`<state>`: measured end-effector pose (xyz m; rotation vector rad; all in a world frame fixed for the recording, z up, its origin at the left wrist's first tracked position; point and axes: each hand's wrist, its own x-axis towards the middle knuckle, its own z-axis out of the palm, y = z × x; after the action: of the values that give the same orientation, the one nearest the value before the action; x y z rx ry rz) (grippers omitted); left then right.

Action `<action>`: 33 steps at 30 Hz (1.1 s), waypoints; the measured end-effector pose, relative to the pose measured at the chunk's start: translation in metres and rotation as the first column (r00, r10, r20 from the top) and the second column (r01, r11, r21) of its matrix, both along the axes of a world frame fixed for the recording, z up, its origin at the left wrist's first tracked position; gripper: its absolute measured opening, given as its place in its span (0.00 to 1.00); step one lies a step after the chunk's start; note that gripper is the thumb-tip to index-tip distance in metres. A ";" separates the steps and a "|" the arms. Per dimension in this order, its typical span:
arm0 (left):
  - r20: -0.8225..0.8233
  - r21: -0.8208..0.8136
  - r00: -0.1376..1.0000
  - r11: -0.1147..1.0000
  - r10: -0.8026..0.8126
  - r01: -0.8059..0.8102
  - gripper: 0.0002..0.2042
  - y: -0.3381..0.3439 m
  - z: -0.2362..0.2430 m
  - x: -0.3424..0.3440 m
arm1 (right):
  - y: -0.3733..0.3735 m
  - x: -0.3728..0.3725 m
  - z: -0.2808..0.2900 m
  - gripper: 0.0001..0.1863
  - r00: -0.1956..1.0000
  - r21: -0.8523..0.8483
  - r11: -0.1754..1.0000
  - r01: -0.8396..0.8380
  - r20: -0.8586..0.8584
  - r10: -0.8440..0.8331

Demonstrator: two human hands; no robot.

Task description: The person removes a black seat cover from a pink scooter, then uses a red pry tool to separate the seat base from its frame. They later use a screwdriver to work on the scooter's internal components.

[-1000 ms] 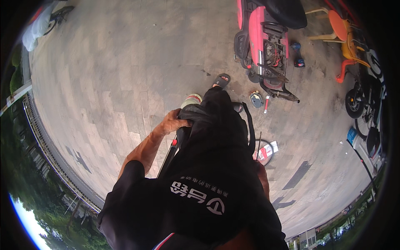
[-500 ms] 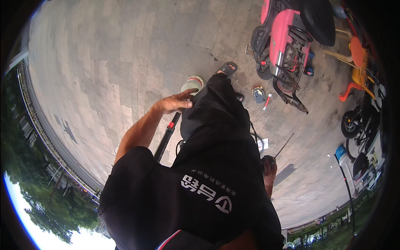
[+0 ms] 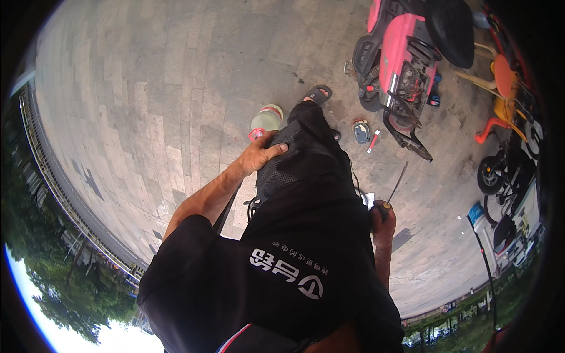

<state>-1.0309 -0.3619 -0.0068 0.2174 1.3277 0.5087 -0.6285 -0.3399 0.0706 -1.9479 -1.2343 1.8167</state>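
My left hand (image 3: 260, 157) rests on my black-clad thigh, thumb lying apart across the cloth. Its other fingers curl partly out of sight over the leg, and no tool shows in it. A pale translucent jug (image 3: 268, 119) with a red top stands on the paving just beyond. My right hand (image 3: 384, 222), low by my right side, is closed round the dark and yellow handle of a screwdriver (image 3: 398, 183). The long thin shaft points forward and slightly right, touching nothing that I can make out. Part of that hand is hidden by my trousers.
A pink scooter (image 3: 395, 44) with exposed inner parts takes up the far right. Near it lie a grey oval part (image 3: 361, 132) and a red-and-white tool (image 3: 373, 141). Orange chairs (image 3: 505, 76), a parked motorbike (image 3: 493, 173) and a blue-and-white bucket (image 3: 477, 213) line the right side.
My left hand has slid slightly right onto the thigh, uncovering the jug's red top. The right hand has risen a little, with the screwdriver tilted more upright.
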 end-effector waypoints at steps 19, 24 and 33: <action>-0.049 0.119 0.991 0.985 -0.123 0.128 0.17 -0.054 -0.037 -0.037 | 0.017 0.003 -0.019 0.11 0.992 -0.079 0.989 0.125 0.013 -0.125; 0.085 -0.266 0.986 0.951 -0.141 0.159 0.21 -0.106 -0.052 -0.056 | 0.056 0.010 -0.035 0.19 0.994 0.490 0.869 0.073 0.036 -0.104; 0.332 -0.282 0.594 0.523 -0.733 0.804 0.29 0.007 -0.080 -0.104 | -0.089 -0.001 -0.079 0.22 0.710 0.311 0.661 0.682 -0.068 -0.701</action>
<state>-1.1352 -0.3551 -0.0865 0.3825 0.9918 -0.5251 -0.6293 -0.4290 -0.0085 -1.9080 -0.5796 1.0940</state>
